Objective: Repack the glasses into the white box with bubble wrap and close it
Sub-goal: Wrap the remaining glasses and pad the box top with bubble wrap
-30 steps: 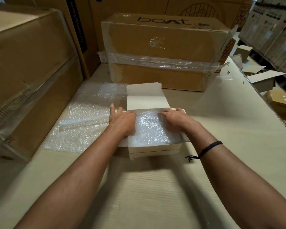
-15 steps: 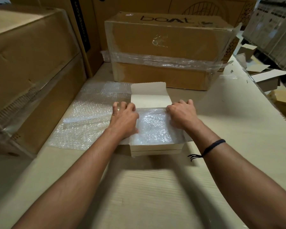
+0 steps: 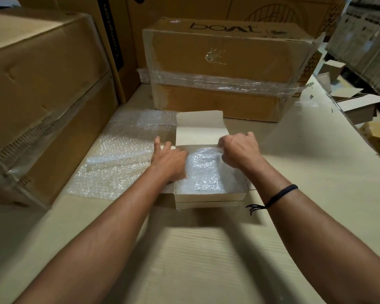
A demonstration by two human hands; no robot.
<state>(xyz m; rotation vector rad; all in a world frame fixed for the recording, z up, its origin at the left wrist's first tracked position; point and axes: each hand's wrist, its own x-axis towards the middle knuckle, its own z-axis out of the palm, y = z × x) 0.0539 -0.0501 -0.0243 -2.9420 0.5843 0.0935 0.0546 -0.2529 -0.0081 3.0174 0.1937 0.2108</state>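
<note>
My left hand (image 3: 169,160) rests flat, grip wide, on the open white cardboard box (image 3: 208,197); my right hand (image 3: 239,150) curls at the clear bubble wrap (image 3: 206,172) inside, and I cannot tell whether it pinches.

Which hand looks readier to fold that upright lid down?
Probably the right hand: its curled fingers sit at the far rim, beside the base of the lid. The left hand lies flat on the left edge of the white box.
</note>
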